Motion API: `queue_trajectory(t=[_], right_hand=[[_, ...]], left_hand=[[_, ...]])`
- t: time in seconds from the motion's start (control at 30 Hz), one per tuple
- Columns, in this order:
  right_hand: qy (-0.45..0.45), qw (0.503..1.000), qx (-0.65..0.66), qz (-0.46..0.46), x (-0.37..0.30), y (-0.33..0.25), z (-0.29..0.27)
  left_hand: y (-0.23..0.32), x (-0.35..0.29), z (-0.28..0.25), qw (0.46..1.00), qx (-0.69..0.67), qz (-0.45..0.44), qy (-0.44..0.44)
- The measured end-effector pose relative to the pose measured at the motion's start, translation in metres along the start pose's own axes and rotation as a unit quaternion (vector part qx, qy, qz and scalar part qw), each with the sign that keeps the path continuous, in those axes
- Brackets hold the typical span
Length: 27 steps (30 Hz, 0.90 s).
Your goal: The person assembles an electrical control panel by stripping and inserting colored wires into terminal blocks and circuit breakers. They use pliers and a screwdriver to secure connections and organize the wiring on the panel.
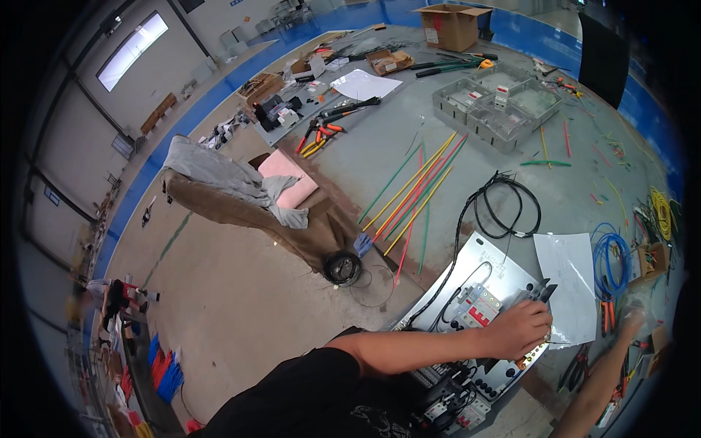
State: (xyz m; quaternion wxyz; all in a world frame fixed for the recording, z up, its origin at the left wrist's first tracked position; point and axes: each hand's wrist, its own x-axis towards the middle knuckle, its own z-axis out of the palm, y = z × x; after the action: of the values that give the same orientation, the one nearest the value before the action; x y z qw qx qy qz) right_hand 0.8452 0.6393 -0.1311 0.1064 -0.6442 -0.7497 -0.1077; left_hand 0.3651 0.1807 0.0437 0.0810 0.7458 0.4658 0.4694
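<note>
My left hand (520,330) is closed over the right part of a metal mounting panel (488,255). Two dark prongs (542,290), like the jaws of pliers, stick out beyond its fingers; the rest of that tool is hidden. Next to the hand, circuit breakers (478,306) with red switches and black wiring sit on the panel. My right hand (634,321) reaches out to the right, over the tools and small boxes. It is small and blurred beside a clear plastic bag (644,303), and its fingers cannot be made out.
White paper (566,285) lies beside the panel, with a black cable coil (511,208) beyond. Blue wire (612,259) and a cardboard box (650,261) are at right. Coloured tubes (420,193), a grey compartment tray (496,109) and a cloth-draped chair (241,212) stand farther off.
</note>
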Motion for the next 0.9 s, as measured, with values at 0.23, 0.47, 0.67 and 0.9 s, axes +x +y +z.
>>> queue_trajectory(t=[0.23, 0.47, 0.67, 0.9], right_hand=[[-0.052, 0.971, -0.232, -0.015, 0.005, 0.004, 0.006], [-0.074, 0.972, -0.22, 0.016, -0.018, -0.041, -0.045], [-0.036, 0.991, -0.083, 0.1, -0.023, -0.039, -0.041], [0.003, 0.995, -0.031, 0.099, -0.02, -0.03, -0.045]], left_hand=[[-0.016, 0.005, 0.003, 1.0, -0.023, 0.02, -0.001], [-0.005, 0.012, 0.0, 0.999, 0.038, -0.015, -0.035], [-0.001, 0.013, -0.004, 0.999, 0.03, -0.005, -0.028], [-0.001, 0.012, -0.004, 0.999, 0.035, -0.007, -0.029]])
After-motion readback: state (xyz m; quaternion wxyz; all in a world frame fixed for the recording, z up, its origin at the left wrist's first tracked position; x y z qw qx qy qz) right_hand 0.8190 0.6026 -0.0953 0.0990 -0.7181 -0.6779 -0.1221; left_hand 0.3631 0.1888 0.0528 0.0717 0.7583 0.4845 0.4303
